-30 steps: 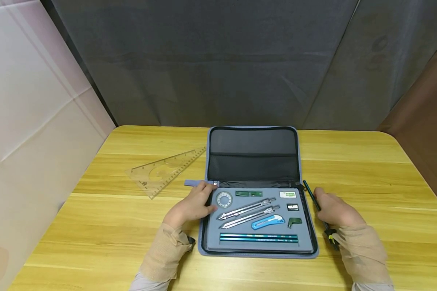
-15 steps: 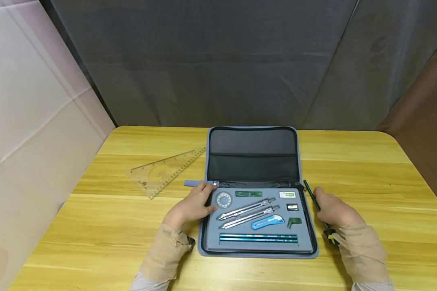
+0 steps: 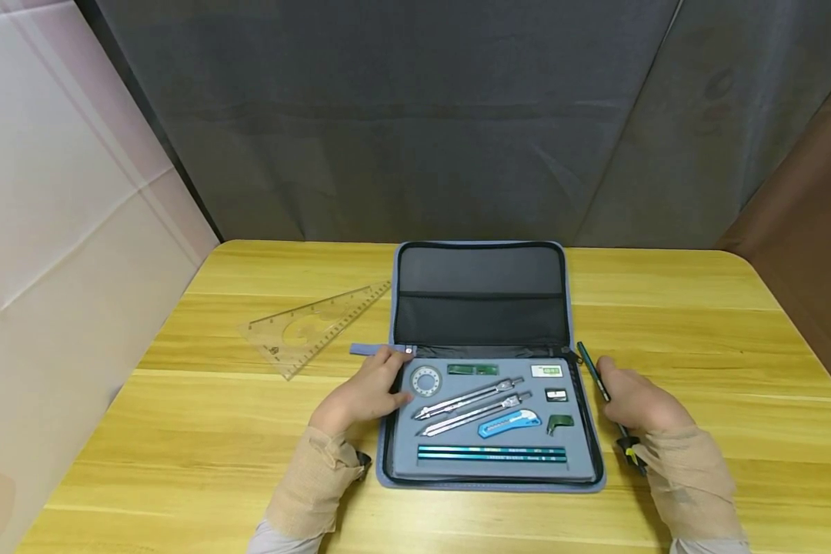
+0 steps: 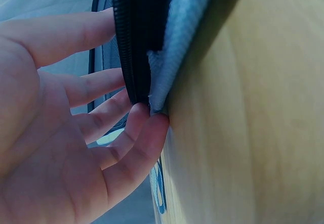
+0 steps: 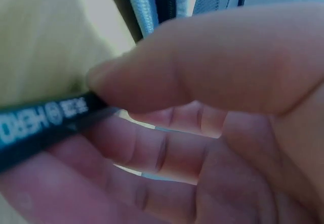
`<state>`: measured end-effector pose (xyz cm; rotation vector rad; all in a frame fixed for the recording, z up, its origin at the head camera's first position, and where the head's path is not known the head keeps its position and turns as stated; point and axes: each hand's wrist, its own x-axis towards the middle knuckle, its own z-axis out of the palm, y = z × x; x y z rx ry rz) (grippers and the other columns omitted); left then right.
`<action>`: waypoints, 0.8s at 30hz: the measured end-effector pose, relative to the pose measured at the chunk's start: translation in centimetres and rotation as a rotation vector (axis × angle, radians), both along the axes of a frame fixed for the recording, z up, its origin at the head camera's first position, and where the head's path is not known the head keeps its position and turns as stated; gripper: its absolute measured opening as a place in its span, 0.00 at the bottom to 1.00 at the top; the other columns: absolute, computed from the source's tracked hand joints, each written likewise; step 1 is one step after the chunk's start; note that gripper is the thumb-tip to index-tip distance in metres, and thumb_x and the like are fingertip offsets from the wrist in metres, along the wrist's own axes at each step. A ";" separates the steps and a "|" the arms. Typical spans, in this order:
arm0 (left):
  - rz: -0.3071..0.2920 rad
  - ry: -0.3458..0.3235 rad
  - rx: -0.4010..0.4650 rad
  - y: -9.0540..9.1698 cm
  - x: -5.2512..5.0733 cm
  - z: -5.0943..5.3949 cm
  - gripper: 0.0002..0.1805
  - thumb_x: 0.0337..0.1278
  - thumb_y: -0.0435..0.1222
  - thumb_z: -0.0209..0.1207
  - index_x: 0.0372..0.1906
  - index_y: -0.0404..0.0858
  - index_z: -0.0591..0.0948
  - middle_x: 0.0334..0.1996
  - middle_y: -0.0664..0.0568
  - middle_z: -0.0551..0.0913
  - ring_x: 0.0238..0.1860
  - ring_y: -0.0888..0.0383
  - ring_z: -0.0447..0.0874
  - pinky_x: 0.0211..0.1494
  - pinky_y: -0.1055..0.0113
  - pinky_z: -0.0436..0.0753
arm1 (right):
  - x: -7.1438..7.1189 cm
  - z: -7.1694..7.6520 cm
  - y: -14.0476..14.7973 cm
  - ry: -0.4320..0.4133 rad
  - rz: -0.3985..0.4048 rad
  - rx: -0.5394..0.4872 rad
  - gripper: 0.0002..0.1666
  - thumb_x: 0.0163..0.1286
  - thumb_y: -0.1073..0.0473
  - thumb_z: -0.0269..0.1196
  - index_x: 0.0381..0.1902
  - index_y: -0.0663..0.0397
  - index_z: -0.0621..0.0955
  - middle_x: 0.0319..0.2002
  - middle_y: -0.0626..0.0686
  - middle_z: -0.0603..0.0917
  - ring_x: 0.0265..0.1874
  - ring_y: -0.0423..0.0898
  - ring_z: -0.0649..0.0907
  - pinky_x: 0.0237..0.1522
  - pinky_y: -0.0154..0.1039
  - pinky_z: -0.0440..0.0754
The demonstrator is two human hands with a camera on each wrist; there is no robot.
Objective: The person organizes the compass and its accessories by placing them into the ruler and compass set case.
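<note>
My left hand (image 3: 365,388) rests against the left edge of an open zip case (image 3: 485,488). In the left wrist view, the thumb and fingertips (image 4: 154,125) touch its black zipper (image 4: 121,47) and blue-grey fabric edge, and the fingers lie only slightly bent. Beyond the case's right side, my right hand (image 3: 640,396) pinches a dark green pencil (image 3: 591,365) between thumb and fingers. White lettering shows on this pencil (image 5: 43,123) in the right wrist view. A grey tray (image 3: 457,469) inside the case carries two pencils (image 3: 492,453), two silver compasses (image 3: 467,396) and a blue utility knife (image 3: 509,422).
Also in the tray lie a round white-ringed piece (image 3: 425,381), a green case (image 3: 472,369), a white eraser (image 3: 546,371), a sharpener (image 3: 556,395) and a small green part (image 3: 560,422). A transparent set square (image 3: 298,358) lies left on the wooden table (image 3: 180,431).
</note>
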<state>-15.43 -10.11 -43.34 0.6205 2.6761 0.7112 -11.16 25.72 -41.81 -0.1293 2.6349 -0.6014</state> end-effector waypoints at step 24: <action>-0.001 0.004 0.010 0.0 0.0 0.0 0.31 0.53 0.36 0.61 0.61 0.31 0.66 0.54 0.39 0.66 0.56 0.43 0.64 0.60 0.51 0.66 | 0.6 1.3 -0.1 0.131 0.043 0.044 0.23 0.51 0.76 0.56 0.46 0.70 0.64 0.27 0.59 0.74 0.23 0.48 0.71 0.22 0.38 0.68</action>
